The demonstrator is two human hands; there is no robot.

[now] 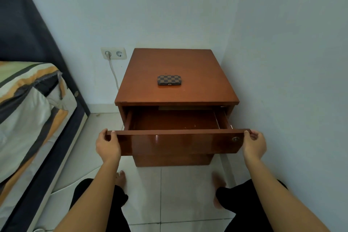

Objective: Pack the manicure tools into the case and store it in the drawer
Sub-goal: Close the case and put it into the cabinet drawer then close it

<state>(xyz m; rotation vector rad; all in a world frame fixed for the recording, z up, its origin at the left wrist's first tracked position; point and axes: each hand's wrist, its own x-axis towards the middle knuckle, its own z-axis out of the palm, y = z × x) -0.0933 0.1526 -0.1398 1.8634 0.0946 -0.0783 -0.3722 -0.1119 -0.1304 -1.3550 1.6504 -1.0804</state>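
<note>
A small checkered brown manicure case [169,80] lies closed on top of a reddish wooden nightstand [197,73]. Below it the drawer [177,142] stands pulled out, its inside bare. My left hand [107,144] grips the left end of the drawer front. At the right end, close to a small round lock, my right hand [254,144] holds the front. No loose manicure tools are in sight.
A bed [28,111] with striped bedding stands at the left. A wall socket [113,53] with a white cable sits left of the nightstand. A wall runs close along the right. My knees and bare feet rest on the white tiled floor [169,184].
</note>
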